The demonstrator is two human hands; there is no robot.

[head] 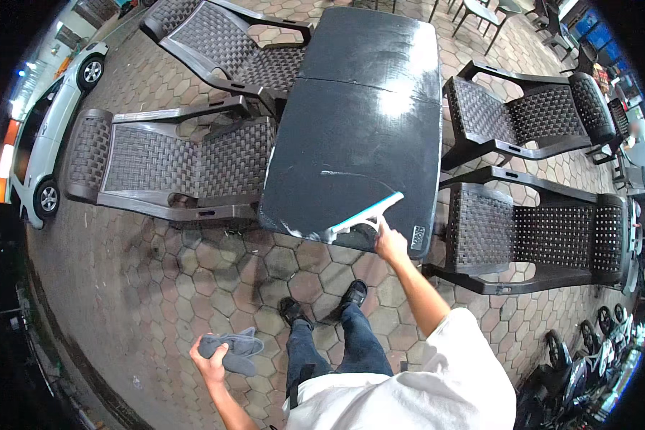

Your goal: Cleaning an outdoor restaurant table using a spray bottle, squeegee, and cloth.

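My right hand grips the handle of a white squeegee with a light blue blade edge. The squeegee lies slanted over the near end of a black rectangular table, its blade against or just over the top. White foamy streaks mark the near left edge and a thin pale line crosses the surface farther in. Low on the left, away from the table, my left hand clasps a folded grey cloth. A small label with print sits at the table's near right corner.
Brown woven-pattern plastic armchairs flank the table: two on the left, two on the right. Hexagonal paving covers the ground. A white car stands far left, motorcycles at lower right, more chairs behind.
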